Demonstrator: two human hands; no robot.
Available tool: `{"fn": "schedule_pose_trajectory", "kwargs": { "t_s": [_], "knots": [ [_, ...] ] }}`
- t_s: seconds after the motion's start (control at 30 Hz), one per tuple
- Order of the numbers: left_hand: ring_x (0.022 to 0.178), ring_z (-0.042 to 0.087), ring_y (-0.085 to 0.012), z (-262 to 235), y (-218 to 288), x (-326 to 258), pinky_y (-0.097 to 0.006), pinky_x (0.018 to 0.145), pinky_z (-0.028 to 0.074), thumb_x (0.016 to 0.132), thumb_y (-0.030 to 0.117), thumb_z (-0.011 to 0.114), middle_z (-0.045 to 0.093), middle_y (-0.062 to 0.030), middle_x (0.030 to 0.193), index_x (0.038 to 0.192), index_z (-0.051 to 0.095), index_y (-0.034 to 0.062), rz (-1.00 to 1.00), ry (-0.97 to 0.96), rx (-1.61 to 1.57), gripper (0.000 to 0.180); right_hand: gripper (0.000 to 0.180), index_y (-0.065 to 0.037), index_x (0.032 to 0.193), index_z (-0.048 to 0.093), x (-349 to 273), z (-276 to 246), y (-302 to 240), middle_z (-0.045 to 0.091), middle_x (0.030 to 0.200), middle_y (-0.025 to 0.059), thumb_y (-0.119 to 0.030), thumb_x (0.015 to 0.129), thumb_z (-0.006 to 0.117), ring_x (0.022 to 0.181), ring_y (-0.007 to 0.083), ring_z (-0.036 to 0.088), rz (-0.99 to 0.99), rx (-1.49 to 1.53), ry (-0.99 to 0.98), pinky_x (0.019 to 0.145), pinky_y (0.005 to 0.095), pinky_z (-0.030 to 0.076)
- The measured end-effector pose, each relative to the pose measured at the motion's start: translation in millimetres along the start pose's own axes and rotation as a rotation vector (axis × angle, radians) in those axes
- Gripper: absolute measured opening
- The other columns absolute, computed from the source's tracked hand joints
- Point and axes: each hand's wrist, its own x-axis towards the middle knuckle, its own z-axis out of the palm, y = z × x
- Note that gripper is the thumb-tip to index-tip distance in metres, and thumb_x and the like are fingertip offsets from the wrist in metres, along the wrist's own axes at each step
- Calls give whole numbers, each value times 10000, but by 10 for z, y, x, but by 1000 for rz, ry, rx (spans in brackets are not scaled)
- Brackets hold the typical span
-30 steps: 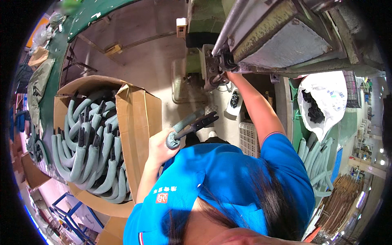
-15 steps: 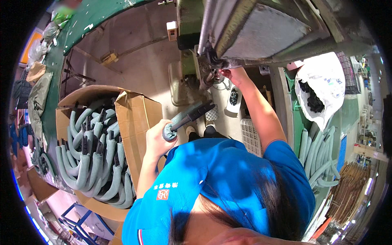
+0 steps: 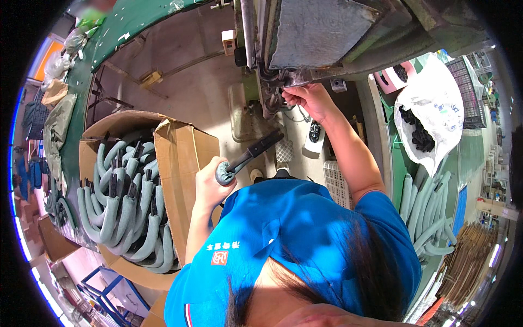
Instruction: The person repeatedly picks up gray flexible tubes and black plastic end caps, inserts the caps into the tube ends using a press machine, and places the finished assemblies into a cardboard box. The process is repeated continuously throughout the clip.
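My left hand (image 3: 208, 184) is closed around a grey-green padded tube (image 3: 225, 173). A long black end piece (image 3: 262, 145) sticks out from it toward the machine. My right hand (image 3: 310, 101) reaches up to the machine's metal fitting (image 3: 274, 98), fingers curled and pressed together against its lower edge. Whatever may be between those fingertips is too small to make out. Over the fitting stands the heavy machine (image 3: 321, 32) with a flat grey metal face.
On the left a cardboard box (image 3: 185, 163) holds several grey-green padded tubes with black ends. At right hangs a white sack (image 3: 436, 109) of black parts, above more padded tubes (image 3: 419, 204). A white crate (image 3: 338, 182) and a green-topped table (image 3: 144, 27) also stand nearby.
My right hand has shifted slightly up and left at the fitting, its fingers now more visible. The tube's black end has swung slightly upward in my left hand. The view has turned slightly.
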Motion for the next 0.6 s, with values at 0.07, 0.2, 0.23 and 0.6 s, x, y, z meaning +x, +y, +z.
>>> {"fn": "schedule_pose_trajectory", "kwargs": {
  "t_s": [0.07,0.2,0.23,0.6],
  "knots": [
    [615,610,-234,20,14,-20,-291,609,492,635,54,683,596,-117,703,879,578,60,-12,13,-6,266,144,-4,913,661,24,7,-5,678,824,93,-113,819,669,703,145,641,-1,-34,-9,633,235,517],
    [615,608,-245,32,29,-64,-295,611,493,634,61,685,594,-120,704,877,577,63,-28,37,-3,265,128,-8,889,668,73,8,20,678,816,93,-113,817,667,694,139,641,6,-37,-11,622,239,514],
    [617,609,-245,30,33,-75,-295,610,494,634,62,685,595,-120,704,877,577,64,-39,38,1,265,122,3,882,670,78,22,8,677,806,94,-98,814,665,688,146,642,9,-24,-6,613,242,517],
    [669,625,-298,86,48,29,-331,633,499,620,84,689,608,-124,721,888,572,76,-53,15,52,293,122,-49,863,620,189,-60,-1,634,737,60,-149,814,669,619,119,593,112,55,-69,537,223,475]
  ]
}}
